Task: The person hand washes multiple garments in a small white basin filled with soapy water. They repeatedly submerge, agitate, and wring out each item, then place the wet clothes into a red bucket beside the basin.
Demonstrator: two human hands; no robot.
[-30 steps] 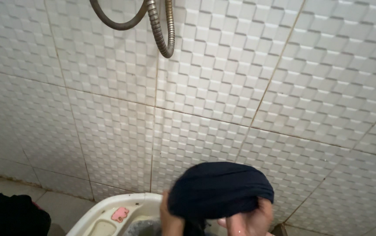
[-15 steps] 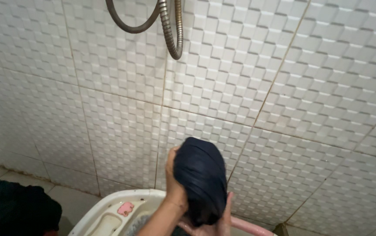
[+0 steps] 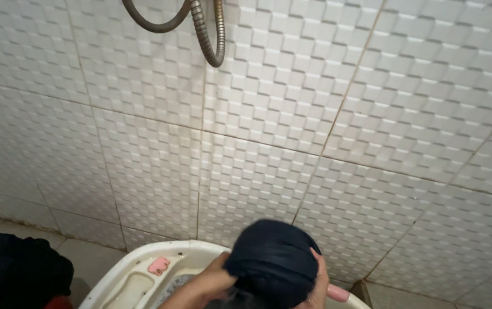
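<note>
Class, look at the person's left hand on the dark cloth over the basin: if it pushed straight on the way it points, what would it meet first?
The left hand points rightward into the bundled dark navy cloth, which it already grips. Beyond that lies the right hand, though depth is unclear.

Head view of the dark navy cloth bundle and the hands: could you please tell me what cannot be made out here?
- Left hand: fingers hidden behind the dark navy cloth bundle.
- Right hand: only its edge shows; cloth covers the rest.
- White plastic wash tub: cut off by the bottom edge; its contents are mostly unseen.
- Metal shower hose: its ends lie beyond the top edge.
- Dark cloth pile: cut off at the left corner.
</note>
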